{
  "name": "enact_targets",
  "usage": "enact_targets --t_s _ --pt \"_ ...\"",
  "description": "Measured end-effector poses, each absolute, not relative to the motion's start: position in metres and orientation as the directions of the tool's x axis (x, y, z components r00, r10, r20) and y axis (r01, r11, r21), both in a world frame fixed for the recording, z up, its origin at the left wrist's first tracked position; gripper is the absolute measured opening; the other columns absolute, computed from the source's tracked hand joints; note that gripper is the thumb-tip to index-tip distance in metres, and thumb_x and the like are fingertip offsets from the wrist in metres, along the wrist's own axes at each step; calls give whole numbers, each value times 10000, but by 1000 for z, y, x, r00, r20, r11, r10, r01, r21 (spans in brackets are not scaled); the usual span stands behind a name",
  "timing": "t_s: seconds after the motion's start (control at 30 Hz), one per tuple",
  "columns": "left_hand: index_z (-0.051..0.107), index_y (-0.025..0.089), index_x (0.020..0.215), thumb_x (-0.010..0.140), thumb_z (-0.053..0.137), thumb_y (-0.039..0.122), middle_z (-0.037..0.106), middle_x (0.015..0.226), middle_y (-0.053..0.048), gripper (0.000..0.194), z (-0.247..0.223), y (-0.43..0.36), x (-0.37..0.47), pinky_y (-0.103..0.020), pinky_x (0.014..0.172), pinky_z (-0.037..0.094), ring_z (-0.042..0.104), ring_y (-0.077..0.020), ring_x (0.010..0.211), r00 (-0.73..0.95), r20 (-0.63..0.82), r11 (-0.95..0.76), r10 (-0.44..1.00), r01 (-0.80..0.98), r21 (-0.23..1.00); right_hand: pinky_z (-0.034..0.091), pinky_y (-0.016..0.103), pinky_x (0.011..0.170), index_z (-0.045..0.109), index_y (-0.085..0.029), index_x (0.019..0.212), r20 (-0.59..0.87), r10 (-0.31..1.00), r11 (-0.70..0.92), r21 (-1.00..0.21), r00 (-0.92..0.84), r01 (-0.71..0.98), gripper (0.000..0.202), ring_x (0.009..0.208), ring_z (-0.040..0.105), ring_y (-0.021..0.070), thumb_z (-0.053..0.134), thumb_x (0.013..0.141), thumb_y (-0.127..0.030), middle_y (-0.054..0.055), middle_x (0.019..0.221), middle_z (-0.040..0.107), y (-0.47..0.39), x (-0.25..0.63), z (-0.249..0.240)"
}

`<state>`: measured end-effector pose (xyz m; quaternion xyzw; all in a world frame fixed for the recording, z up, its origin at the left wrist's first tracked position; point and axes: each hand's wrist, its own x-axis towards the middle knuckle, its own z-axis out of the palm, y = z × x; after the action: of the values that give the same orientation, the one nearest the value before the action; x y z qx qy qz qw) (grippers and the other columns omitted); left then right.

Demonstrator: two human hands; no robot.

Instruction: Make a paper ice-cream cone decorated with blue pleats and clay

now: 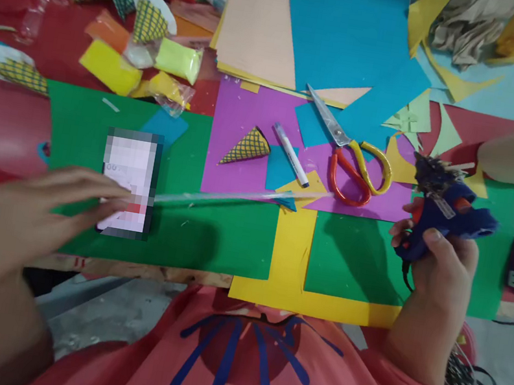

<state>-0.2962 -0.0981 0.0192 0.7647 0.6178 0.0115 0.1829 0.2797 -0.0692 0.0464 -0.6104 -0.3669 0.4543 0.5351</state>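
Left hand (32, 207), fingers pinched on translucent stick (221, 197), right hand (443, 276), fingers wrapped round blue glue gun (432, 218)

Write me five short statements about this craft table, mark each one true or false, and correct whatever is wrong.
1. The left hand pinches a long, thin translucent stick. True.
2. The right hand is bare of any tool. False: it holds a dark blue glue gun with a crusted tip.
3. The large metal scissors have two green handles. False: the scissors have one red handle and one yellow.
4. A small yellow cone with dark crisscross lines lies on purple paper. True.
5. The white pen with a dark tip lies beyond the scissors, to their right. False: the pen lies between the cone and the scissors.
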Motion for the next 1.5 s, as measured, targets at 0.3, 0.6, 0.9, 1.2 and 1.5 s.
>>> enact_targets --t_s 0.3,0.6,0.9,1.2,1.5 --pt "706 241 1070 973 314 479 739 1111 -67 469 43 -111 -159 -362 858 552 688 -235 1028 315 -401 -231 860 942 245 484 258 451 628 -214 895 -212 947 -236 -969 241 73 338 557 636 150 830 626 -242 8 709 653 -81 284 40" --pt "626 221 1198 1016 378 396 718 1113 -58 354 44 -85 -70 -308 819 542 682 -199 1003 574 -36 -520 818 765 380 520 272 460 516 -241 898 -291 952 -302 -943 93 142 399 548 657 160 810 632 -288 -28 711 645 -72 252 32" --pt "575 176 830 949 526 234 658 761 -31 141 13 -73 -11 -295 646 441 635 -196 728 557 121 -570 822 808 151 447 249 421 485 -253 870 -236 959 -271 -927 159 258 386 508 595 133 771 612 -279 -41 693 577 -65 235 26" --pt "567 213 945 986 439 391 688 720 30 223 41 -82 -52 -173 564 447 663 -105 637 347 -101 -199 933 727 657 464 263 414 446 -251 935 -214 966 -254 -900 147 355 377 470 600 118 743 710 -316 -23 803 593 -57 225 23" --pt "576 217 880 943 495 348 668 697 34 166 39 -93 -54 -163 565 477 633 -95 613 303 -183 -65 935 656 752 465 243 379 449 -247 939 -220 968 -249 -907 121 339 362 450 605 109 720 704 -291 -25 835 607 -57 213 22"
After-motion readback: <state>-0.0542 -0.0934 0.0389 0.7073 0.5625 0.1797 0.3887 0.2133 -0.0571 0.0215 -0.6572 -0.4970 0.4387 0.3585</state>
